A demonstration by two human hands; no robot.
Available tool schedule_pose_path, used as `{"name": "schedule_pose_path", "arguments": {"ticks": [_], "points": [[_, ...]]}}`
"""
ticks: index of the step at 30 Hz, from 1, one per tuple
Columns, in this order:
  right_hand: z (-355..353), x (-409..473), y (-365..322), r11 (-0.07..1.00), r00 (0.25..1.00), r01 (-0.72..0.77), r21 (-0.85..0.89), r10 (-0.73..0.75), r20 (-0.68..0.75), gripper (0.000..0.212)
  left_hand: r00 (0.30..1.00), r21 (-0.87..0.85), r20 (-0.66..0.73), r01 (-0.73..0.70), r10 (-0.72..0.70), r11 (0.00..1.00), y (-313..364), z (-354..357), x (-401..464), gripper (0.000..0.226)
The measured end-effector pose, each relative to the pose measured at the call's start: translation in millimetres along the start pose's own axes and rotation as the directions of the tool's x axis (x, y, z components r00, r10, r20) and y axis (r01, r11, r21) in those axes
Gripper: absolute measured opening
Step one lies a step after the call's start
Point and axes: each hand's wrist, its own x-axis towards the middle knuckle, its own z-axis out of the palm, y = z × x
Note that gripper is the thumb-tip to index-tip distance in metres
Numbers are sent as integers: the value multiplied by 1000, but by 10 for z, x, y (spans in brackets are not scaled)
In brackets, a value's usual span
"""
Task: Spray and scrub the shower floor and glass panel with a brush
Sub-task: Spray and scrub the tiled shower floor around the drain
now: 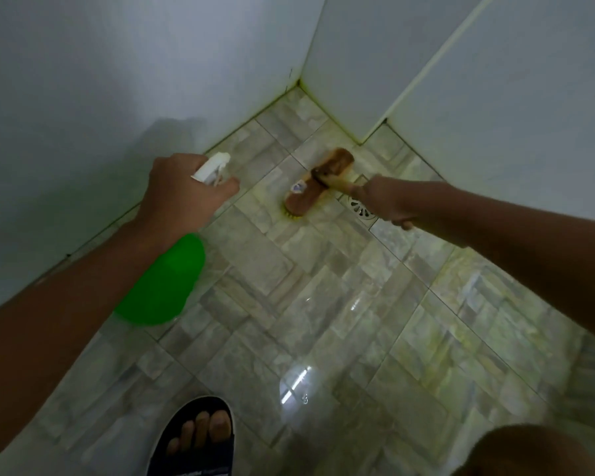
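1. Walls [83, 80]: pale, plain panels meet in a corner at the upper centre; a second panel edge steps out at the upper right. Greenish-yellow staining runs along the joint where walls meet floor.
2. Shower floor [323, 286]: grey stone-pattern tiles, wet and glossy, with bright light reflections near the lower centre. Yellowish discolouration shows in the grout lines towards the corner.
3. Spray bottle [162, 283]: green body, white trigger head [212, 168]. Held above the floor at the left, nozzle directed towards the corner.
4. Brush [318, 182]: brown wooden block with yellow bristles visible at its lower end and a label on top. It lies flat on the floor tiles near the corner, just beside the drain, on a pale wooden handle.
5. Left hand [179, 194]: fingers curled round the neck of the spray bottle, forefinger extended forward at the trigger.
6. Right hand [389, 201]: fingers clamped round the brush handle, arm extended over the drain.
7. Sandal [200, 438]: dark, on a foot at the bottom edge, toes exposed, standing on the floor.
8. Drain [359, 209]: round metal grate set in the tiles, partly covered by the right hand.
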Motion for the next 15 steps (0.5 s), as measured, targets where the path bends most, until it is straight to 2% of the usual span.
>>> {"name": "schedule_pose_path", "arguments": {"ticks": [2,4,6,8,11,15], "points": [[-34,-7,-107,1000,999,15,-17,-16,-31,45,1000,19,8,17,-17,1000,-1,21,14,52],[-149,120,-402,993,991,103,-62,-107,-79,40,1000,30,3,4,-4,1000,-14,21,30,55],[-292,202,-776,979,969,201,-36,-204,-140,27,1000,42,4,-26,26,999,-13,12,37,51],[-399,231,-1023,958,945,284,-49,-288,-153,31,1000,33,8,-11,10,999,-4,0,38,49],[-298,219,-973,960,952,271,-67,-278,-128,44,1000,36,29,11,-12,999,-2,-53,11,53],[110,-108,-298,984,986,144,-109,-152,-64,39,995,65,89,36,-42,997,-111,-143,-126,54]]}}
